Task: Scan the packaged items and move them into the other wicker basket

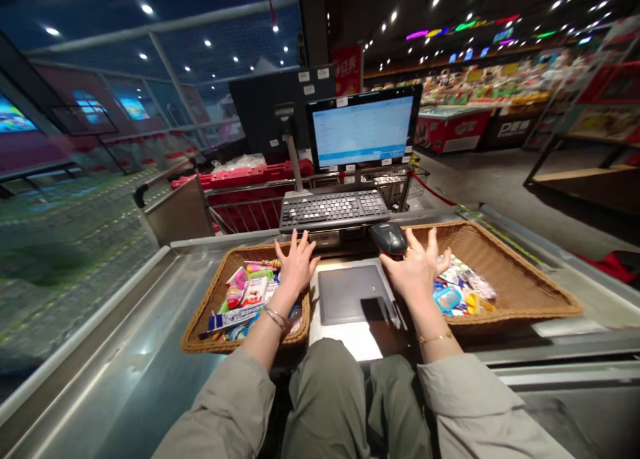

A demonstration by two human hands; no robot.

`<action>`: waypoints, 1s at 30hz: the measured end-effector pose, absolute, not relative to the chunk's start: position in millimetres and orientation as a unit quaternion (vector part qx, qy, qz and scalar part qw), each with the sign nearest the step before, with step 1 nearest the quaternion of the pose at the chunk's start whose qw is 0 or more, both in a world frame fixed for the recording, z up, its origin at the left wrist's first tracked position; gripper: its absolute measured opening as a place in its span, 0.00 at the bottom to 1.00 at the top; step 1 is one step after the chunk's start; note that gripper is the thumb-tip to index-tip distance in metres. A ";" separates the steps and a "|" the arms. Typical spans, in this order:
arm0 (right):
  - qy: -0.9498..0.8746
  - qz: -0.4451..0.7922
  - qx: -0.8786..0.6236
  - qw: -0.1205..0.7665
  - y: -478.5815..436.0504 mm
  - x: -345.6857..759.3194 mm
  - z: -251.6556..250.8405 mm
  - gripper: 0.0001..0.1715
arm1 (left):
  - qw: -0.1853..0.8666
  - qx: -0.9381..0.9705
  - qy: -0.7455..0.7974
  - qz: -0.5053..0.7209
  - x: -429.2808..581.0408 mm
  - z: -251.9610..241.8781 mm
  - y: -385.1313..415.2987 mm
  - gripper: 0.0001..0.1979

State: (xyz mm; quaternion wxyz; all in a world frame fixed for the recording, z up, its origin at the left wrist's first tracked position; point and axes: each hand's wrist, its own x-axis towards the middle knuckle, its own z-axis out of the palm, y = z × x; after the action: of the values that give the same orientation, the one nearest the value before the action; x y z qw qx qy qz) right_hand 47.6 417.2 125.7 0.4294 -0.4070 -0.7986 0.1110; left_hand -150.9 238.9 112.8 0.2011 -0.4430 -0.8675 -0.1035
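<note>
My left hand (296, 264) hangs with fingers spread just above the inner edge of a wicker basket (218, 299), close to the front of a black keyboard (334, 209). That basket holds several colourful packaged goods (247, 292). My right hand (415, 267), also open, is next to a black handheld barcode scanner (389, 239), and I cannot tell if they touch. Beneath its fingertips, a second wicker basket (505, 259) holds several small packets (463, 289). Between my hands lies a dark grey scanning pad (353, 294).
A computer monitor (363, 127) stands behind the keyboard on a post. A steel checkout counter (115, 326) runs along both sides. Beyond it are a wire shopping cart (240, 209) with a red rim, red store freezers (450, 129), and shelves of goods.
</note>
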 end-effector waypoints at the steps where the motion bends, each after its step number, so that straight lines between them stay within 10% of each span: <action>1: -0.804 0.113 -0.399 0.427 411.9 42.7 124.1 0.20 | 0.200 -0.432 -0.873 -0.101 -157.2 111.2 229.3 0.20; 30: -0.845 0.151 -0.351 0.375 378.8 6.6 91.3 0.17 | 0.006 -0.524 -0.850 0.057 -174.9 71.9 191.3 0.16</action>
State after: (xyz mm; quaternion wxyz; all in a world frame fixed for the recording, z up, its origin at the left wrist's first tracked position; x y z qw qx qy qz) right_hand 6.6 378.8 91.3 0.3751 -0.3508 -0.8447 0.1507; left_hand -174.9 191.3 71.9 0.0060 -0.5242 -0.8497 0.0567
